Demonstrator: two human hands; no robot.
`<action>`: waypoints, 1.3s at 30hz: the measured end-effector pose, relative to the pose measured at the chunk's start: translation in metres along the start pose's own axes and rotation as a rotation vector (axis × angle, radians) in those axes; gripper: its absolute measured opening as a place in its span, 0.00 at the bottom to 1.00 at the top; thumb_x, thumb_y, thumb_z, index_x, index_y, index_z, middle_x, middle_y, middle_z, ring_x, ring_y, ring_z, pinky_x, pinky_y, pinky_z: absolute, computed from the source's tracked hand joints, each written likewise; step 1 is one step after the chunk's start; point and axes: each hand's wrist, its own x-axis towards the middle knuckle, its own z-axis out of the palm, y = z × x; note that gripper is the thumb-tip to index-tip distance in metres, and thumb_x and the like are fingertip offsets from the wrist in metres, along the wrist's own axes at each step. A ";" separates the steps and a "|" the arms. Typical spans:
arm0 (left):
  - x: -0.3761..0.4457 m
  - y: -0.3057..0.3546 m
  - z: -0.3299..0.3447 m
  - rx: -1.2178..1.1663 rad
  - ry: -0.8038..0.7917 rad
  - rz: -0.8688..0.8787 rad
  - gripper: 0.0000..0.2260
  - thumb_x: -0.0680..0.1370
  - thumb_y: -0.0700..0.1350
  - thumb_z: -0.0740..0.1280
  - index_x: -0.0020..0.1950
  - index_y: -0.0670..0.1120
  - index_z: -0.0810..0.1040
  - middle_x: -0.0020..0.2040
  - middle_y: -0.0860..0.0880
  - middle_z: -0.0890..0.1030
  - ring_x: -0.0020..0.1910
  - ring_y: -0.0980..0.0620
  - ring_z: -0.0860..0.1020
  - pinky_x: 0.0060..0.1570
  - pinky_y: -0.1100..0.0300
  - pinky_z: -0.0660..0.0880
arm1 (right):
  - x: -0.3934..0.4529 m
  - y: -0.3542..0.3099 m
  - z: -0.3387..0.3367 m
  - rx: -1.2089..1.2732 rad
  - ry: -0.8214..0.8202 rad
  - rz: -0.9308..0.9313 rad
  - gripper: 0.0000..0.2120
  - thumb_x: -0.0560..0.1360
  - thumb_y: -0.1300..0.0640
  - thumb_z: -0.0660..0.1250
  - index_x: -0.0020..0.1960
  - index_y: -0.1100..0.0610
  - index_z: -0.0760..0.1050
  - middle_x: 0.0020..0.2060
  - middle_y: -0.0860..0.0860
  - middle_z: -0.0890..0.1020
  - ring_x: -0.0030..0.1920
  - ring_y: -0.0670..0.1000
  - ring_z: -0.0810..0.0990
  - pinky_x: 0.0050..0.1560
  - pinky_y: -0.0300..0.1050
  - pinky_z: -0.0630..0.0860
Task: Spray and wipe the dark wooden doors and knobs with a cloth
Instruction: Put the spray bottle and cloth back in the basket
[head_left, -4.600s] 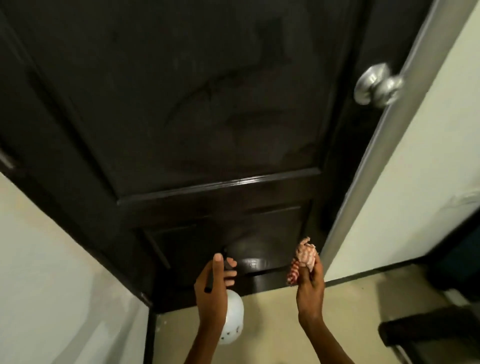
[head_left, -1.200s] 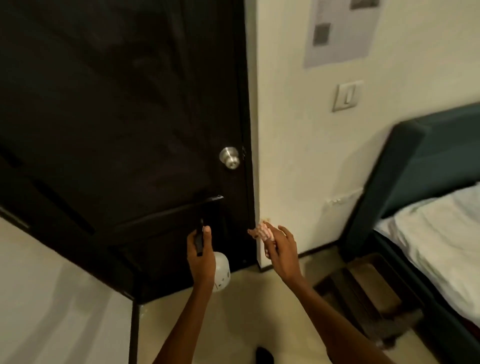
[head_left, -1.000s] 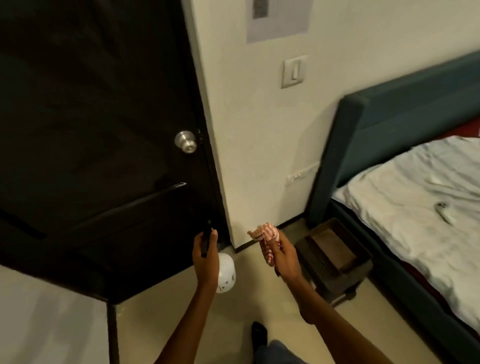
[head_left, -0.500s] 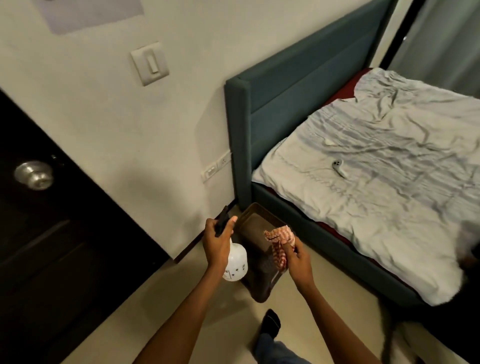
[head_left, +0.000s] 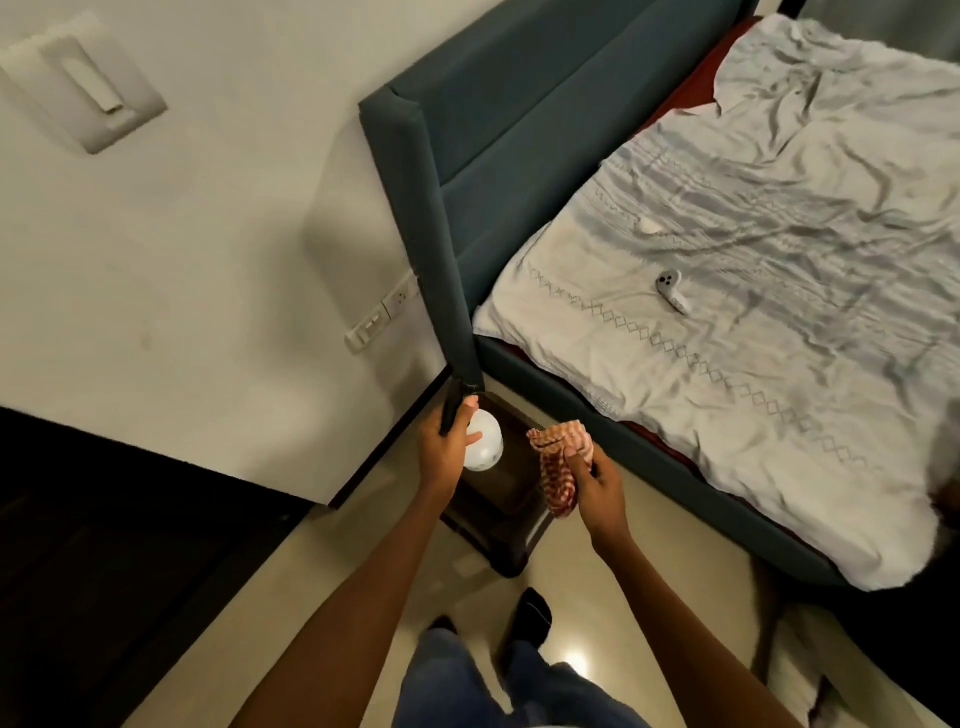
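You are turning away from the dark wooden door (head_left: 104, 545), now sliding off to your lower left.
Your left hand (head_left: 445, 451) is gripping the white spray bottle (head_left: 484, 440), your right hand (head_left: 597, 488) pinching the red-checked cloth (head_left: 558, 467); the left is nearer the door.

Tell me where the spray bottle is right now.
The spray bottle is low in the centre of the head view, gripped by the left hand above a dark stool, just left of the checked cloth and beside the bed's headboard.
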 end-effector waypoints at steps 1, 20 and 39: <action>0.009 -0.006 0.004 -0.028 -0.019 -0.015 0.15 0.80 0.50 0.73 0.64 0.45 0.84 0.62 0.44 0.84 0.50 0.52 0.87 0.49 0.57 0.84 | 0.006 0.006 0.002 0.017 0.011 0.028 0.15 0.84 0.52 0.62 0.68 0.53 0.77 0.56 0.47 0.84 0.56 0.48 0.83 0.57 0.46 0.80; 0.194 -0.158 0.026 0.288 -0.325 -0.025 0.09 0.79 0.56 0.70 0.59 0.62 0.83 0.59 0.59 0.85 0.62 0.50 0.82 0.66 0.43 0.78 | 0.105 0.127 0.049 0.206 0.265 0.462 0.12 0.84 0.54 0.62 0.64 0.54 0.78 0.57 0.51 0.84 0.57 0.54 0.82 0.60 0.51 0.78; 0.209 -0.183 -0.012 0.594 -0.419 0.137 0.30 0.81 0.51 0.72 0.81 0.49 0.66 0.79 0.49 0.68 0.75 0.54 0.66 0.70 0.59 0.69 | 0.117 0.134 0.054 0.350 0.256 0.543 0.14 0.84 0.54 0.59 0.67 0.55 0.74 0.60 0.54 0.83 0.60 0.58 0.80 0.66 0.58 0.75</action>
